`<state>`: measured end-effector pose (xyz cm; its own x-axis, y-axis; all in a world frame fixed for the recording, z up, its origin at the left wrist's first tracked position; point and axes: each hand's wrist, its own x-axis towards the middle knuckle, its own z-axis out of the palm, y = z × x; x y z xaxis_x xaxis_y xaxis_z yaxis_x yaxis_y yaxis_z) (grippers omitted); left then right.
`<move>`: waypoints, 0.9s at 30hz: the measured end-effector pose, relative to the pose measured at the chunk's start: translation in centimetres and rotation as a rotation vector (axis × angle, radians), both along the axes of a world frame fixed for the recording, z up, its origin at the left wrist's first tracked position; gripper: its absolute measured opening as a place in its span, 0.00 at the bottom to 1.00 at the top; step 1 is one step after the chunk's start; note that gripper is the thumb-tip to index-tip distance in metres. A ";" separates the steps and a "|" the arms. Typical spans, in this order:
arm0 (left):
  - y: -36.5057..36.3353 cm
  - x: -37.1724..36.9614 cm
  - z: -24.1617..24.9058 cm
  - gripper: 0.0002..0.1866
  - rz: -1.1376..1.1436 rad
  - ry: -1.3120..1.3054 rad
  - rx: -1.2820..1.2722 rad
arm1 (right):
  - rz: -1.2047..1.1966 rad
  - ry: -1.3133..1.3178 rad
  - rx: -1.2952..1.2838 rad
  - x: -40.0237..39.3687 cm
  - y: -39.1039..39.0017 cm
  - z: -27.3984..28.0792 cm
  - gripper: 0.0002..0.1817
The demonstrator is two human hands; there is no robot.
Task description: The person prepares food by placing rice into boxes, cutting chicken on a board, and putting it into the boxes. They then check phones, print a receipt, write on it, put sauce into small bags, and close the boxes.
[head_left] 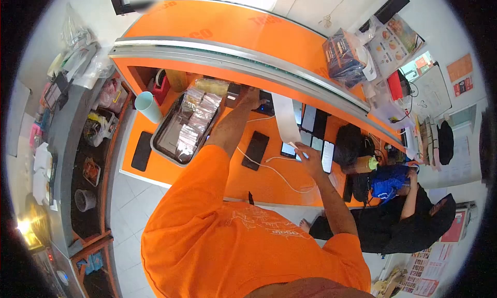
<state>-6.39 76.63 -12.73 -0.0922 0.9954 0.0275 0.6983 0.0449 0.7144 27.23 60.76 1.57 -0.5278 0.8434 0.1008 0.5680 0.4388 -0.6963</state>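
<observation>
My right hand [310, 159] is closed on the lower end of a long white paper strip [284, 117], which looks like a receipt. The strip runs up towards the shelf above the orange desk. My left hand [250, 98] reaches under the shelf, beside a small black device [266, 104] that looks like a printer. Its fingers are in shadow and hard to make out. Below the hands lies a dark phone [255, 150] with a white cable [293, 183] near it. Beside my right hand are several phones with lit screens, one of them a tall white-screened phone [327, 156].
At the left stand a metal tray [161, 154] of plastic-wrapped packets, a pale blue cup [148, 107] and another dark phone [141, 151]. The shelf edge [233, 60] overhangs the desk. A person in black [398, 220] is close on the right, near a black bag [350, 145].
</observation>
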 end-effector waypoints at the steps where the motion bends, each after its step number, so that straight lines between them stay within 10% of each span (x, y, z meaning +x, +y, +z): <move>1: 0.0 -0.1 -0.2 0.56 -0.023 -0.008 0.008 | 0.014 -0.001 0.003 0.6 -0.2 -0.5 0.12; 6: -1.1 0.0 2.3 0.56 -0.018 0.103 0.082 | 0.077 -0.200 -0.164 5.8 -2.7 -4.5 0.11; 9: -6.3 0.6 12.8 0.56 -0.028 0.128 -0.147 | 0.536 -0.830 0.074 8.0 -6.4 -0.7 0.07; 10: -0.2 -0.1 -0.6 0.55 -0.032 0.143 0.155 | 0.538 -0.754 0.059 8.7 -7.6 -0.3 0.08; 13: 0.3 0.3 -1.3 0.51 0.051 0.071 0.102 | 0.496 -0.559 0.044 9.2 -9.9 2.3 0.09; 15: -3.1 2.8 3.7 0.40 0.130 0.182 0.204 | 0.379 -0.480 0.073 6.5 -10.0 7.8 0.08; 17: -10.9 6.8 15.2 0.31 -0.125 -0.285 0.064 | 0.309 -0.213 0.090 4.2 -9.0 12.6 0.11; 18: -12.2 8.3 11.8 0.26 -0.460 -0.650 0.027 | 0.270 -0.077 0.110 3.2 -7.8 14.3 0.12; 20: -19.0 10.9 20.2 0.24 -0.951 -0.670 0.152 | 0.248 0.052 0.168 1.7 -5.3 16.2 0.18; 25: -18.3 7.9 30.7 0.21 -0.642 -0.625 0.309 | 0.005 0.951 -0.059 -6.8 -3.3 19.9 0.36; 27: -16.0 5.2 36.3 0.19 -0.365 -0.564 0.456 | -0.003 0.916 -0.250 -9.1 -2.8 17.8 0.28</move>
<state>-1.23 60.61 23.62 0.1150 0.8672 0.4845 0.1416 -0.4970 0.8561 18.10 57.99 19.35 -0.3310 0.8976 0.2912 -0.2444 0.2165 -0.9452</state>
